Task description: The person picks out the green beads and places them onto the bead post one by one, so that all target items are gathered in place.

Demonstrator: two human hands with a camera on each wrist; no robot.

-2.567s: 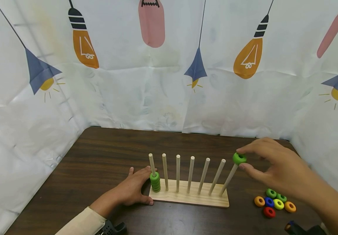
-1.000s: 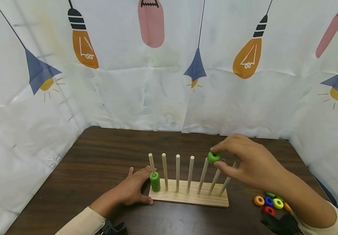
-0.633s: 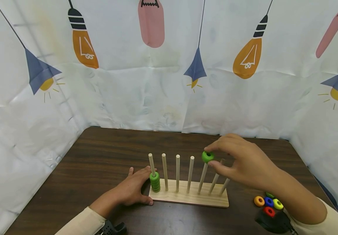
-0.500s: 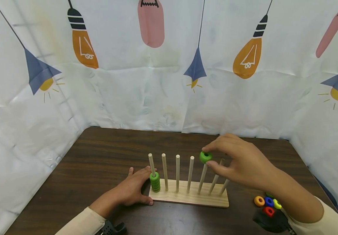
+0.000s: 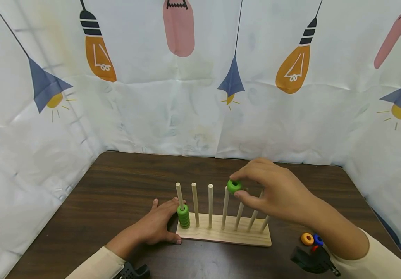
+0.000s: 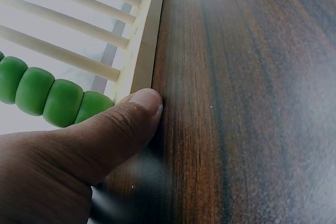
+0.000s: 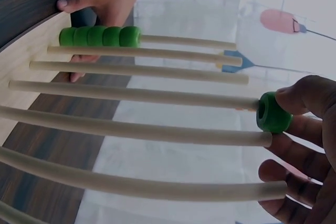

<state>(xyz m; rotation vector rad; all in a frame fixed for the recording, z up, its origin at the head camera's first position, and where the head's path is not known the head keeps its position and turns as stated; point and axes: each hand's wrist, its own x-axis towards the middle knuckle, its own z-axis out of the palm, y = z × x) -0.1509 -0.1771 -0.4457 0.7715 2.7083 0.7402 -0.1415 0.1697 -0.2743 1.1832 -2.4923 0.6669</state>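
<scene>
A pale wooden peg stand stands on the table with a row of upright pegs. My left hand holds its left end, thumb along the front edge and fingers behind. Several green beads are stacked on the leftmost peg, right beside that hand; the left wrist view shows them above the thumb. High over the stand, my right hand pinches one green bead between thumb and fingers. The right wrist view has this bead at peg-tip height, overlapping the tip of the middle peg.
On the dark wood table, right of the stand, lie an orange bead, a blue bead and a partly hidden red bead. My right forearm and its black wrist camera cover others. A white printed curtain hangs behind.
My right hand has carried the green bead leftward along the peg tops, from the rightmost peg to beside the middle one. The forearm now covers more loose beads. My left hand stays put.
</scene>
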